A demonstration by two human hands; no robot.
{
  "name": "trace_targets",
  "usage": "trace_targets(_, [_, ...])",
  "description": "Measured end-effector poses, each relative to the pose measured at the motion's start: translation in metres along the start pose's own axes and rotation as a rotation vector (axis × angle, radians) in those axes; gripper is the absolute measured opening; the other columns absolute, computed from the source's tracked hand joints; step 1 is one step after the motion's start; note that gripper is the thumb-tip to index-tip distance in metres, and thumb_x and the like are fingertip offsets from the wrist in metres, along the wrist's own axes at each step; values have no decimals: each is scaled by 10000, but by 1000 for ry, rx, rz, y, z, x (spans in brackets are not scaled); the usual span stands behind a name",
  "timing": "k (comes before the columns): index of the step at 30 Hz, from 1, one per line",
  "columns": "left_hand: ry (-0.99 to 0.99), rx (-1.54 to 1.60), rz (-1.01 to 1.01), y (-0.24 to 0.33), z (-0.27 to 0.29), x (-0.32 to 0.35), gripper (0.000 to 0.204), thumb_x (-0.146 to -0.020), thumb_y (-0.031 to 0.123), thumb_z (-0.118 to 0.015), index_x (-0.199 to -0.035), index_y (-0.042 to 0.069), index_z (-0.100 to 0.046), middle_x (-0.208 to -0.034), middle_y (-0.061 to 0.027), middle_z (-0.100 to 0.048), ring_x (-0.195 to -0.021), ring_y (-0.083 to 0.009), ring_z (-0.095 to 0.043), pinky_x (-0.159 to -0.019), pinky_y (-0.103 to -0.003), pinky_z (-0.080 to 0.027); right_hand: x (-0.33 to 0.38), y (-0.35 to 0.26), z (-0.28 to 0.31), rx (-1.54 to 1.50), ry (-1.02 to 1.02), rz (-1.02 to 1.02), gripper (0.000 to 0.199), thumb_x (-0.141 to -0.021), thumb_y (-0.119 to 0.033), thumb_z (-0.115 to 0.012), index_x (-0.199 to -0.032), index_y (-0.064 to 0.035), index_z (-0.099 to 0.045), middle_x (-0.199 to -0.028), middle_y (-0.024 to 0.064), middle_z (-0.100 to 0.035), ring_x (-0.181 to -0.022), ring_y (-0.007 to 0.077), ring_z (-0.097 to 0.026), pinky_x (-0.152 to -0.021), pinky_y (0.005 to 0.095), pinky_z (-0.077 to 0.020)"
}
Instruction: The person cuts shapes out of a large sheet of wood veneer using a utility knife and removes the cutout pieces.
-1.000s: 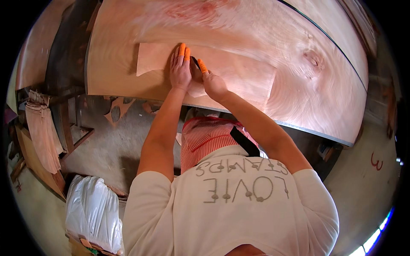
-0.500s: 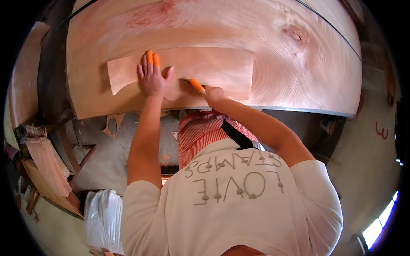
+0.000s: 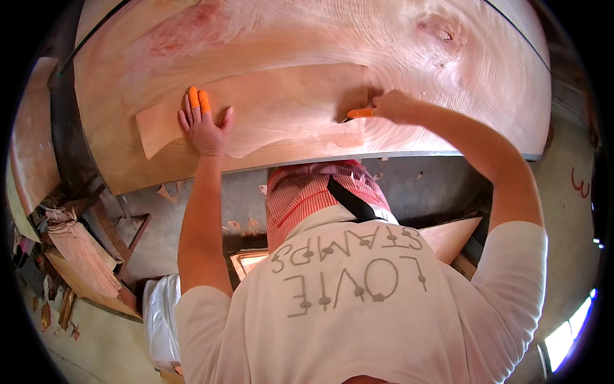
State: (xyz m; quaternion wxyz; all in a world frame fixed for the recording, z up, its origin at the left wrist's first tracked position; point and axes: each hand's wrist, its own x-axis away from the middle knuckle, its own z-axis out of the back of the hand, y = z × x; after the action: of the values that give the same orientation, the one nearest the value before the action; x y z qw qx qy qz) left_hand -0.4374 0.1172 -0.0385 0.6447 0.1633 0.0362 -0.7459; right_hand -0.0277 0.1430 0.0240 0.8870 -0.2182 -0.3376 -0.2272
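Note:
A thin piece of wood veneer lies on a larger pale, swirly-grained wood sheet. Its near edge has a wavy outline, with a curved cut at the left. My left hand rests flat on the left part of the piece, fingers spread, two of them in orange finger covers. Toward the piece's right end, my right hand is closed around a small knife, one finger in an orange cover stretched along it. The dark tip touches the veneer near its lower right; the handle is mostly hidden.
Dark straps cross the sheet's far corners. Below the near edge, wood scraps lie on the floor. Stacked veneer offcuts stand at the left, beside a white plastic-wrapped bundle. A veneer piece sits right of my body.
My right hand has swept right with the knife, from the piece's middle to its right end, the elbow swinging outward. My left hand stays flat on the piece; the view has shifted slightly.

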Motion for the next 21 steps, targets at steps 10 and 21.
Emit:
trace_targets(10, [-46, -37, 35, -10, 4, 2, 642, -717, 465, -578, -1181, 35, -474, -1299, -117, -405, -1207, -260, -363, -985, -451, -243, 20, 30, 30, -72, -108, -89, 235, -739, -26, -547, -961, -91, -501, -732, 98, -550, -708, 301, -579, -620, 393, -457])
trace_targets(21, [53, 173, 130, -19, 5, 12, 658, -697, 433, -623, -1194, 33, -462, -1303, -91, -396, -1207, -232, -368, -1005, -432, -255, -133, -50, 143, -82, 320, 102, 411, -744, 23, -456, -1117, -146, -486, -826, 90, -543, -715, 272, -552, -618, 361, -450])
